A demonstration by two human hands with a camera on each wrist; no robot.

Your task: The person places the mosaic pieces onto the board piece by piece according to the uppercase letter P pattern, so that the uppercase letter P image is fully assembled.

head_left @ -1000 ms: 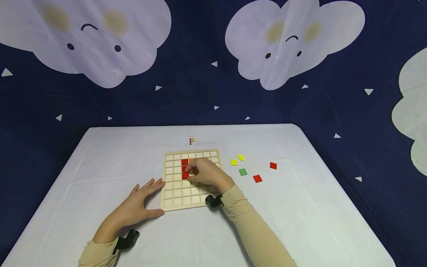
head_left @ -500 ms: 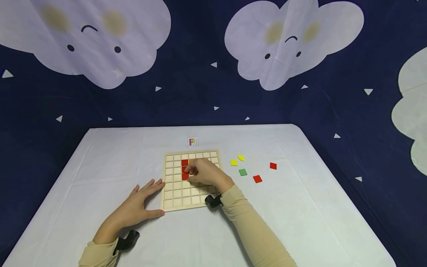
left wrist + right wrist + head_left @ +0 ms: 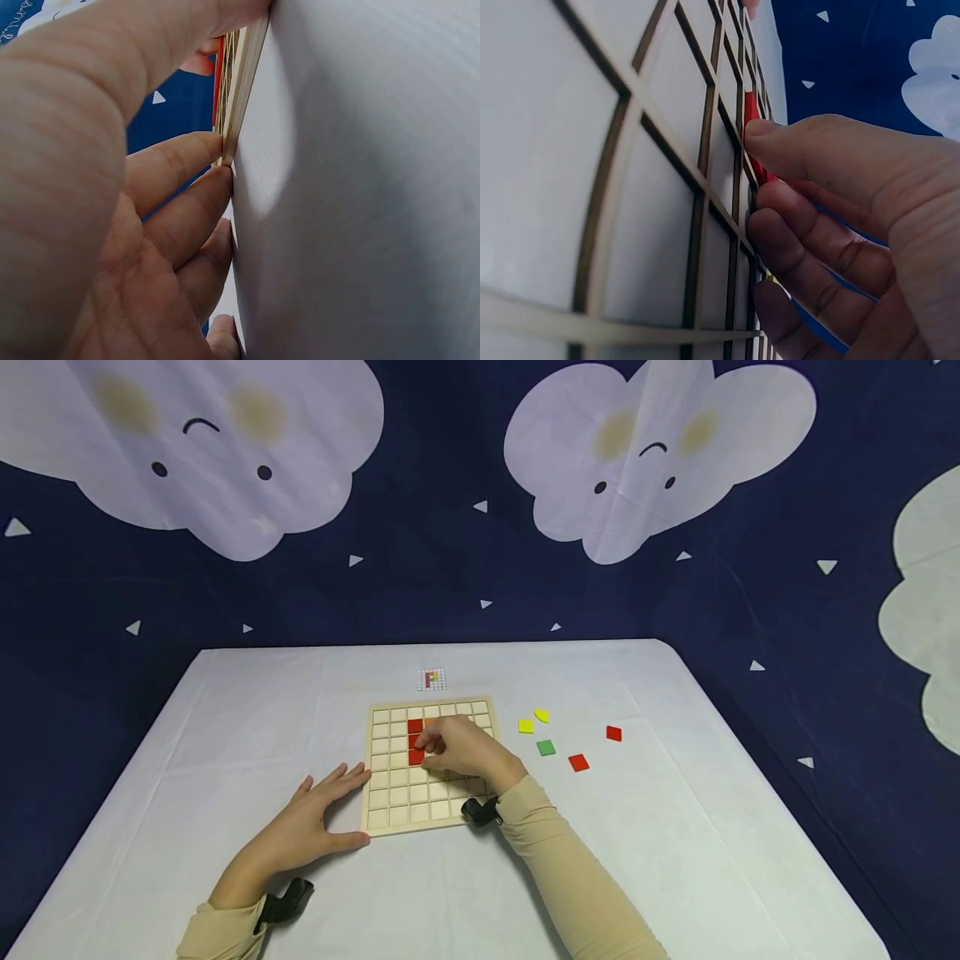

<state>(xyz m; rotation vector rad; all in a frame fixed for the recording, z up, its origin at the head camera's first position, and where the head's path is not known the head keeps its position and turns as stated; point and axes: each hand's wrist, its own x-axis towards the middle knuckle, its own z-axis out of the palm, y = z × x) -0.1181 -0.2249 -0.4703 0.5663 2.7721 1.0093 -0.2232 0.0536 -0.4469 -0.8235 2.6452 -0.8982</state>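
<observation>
A wooden grid board [image 3: 399,797] lies on the white table with a column of red square tiles [image 3: 416,727] in its cells. My right hand [image 3: 468,748] reaches over the board, fingers curled. Its thumb and fingertips pinch the lowest red tile [image 3: 416,758]; in the right wrist view the thumb tip meets the red tile [image 3: 751,109] at its edge. Part of an orange tile [image 3: 431,721] shows behind that hand, which hides the cells under it. My left hand [image 3: 311,818] is spread at the board's left side, fingertips and thumb touching the board's edge [image 3: 244,82].
Right of the board lie a yellow square [image 3: 526,727], a yellow quarter-round tile [image 3: 542,716], a green tile [image 3: 546,747] and two loose red tiles [image 3: 578,763]. A small printed pattern card [image 3: 432,679] lies beyond the board. A dark cloud-patterned cloth [image 3: 420,585] hangs behind the table.
</observation>
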